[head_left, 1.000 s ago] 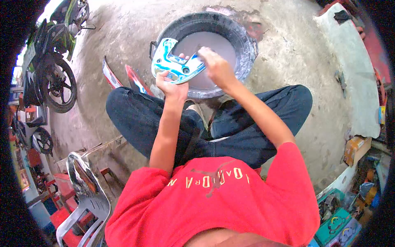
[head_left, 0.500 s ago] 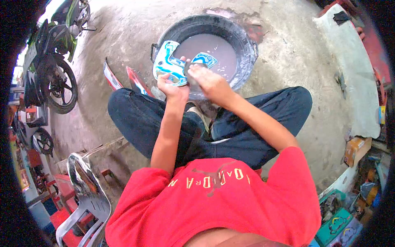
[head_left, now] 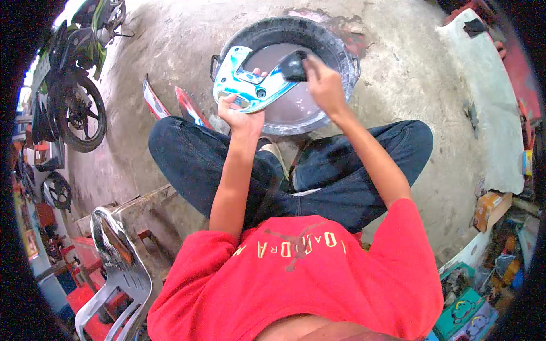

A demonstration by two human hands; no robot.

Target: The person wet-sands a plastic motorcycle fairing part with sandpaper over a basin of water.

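Note:
A blue-and-white motorcycle body panel [head_left: 234, 85], curved and with a round hole, is held over a black tub [head_left: 341, 48] of cloudy greyish water. My left hand [head_left: 243, 115] grips the panel's near edge from below, thumb on top and fingertips showing past its inner side. At the panel's right end, my right hand [head_left: 327, 88] has its fingers closed on a dark, wet-looking sheet of sandpaper [head_left: 293, 66] that lies over that end. The sandpaper hides the panel's tip.
Two red-and-white panels [head_left: 192, 107] lie on the concrete floor left of the tub. A motorcycle [head_left: 68, 91] stands at the far left, and a grey chair [head_left: 122, 267] at the lower left. Boxes [head_left: 463, 307] and clutter line the right side.
My right hand has slid the sandpaper from the panel's middle outward to its right end, uncovering the round hole. The panel has tilted slightly in my left hand.

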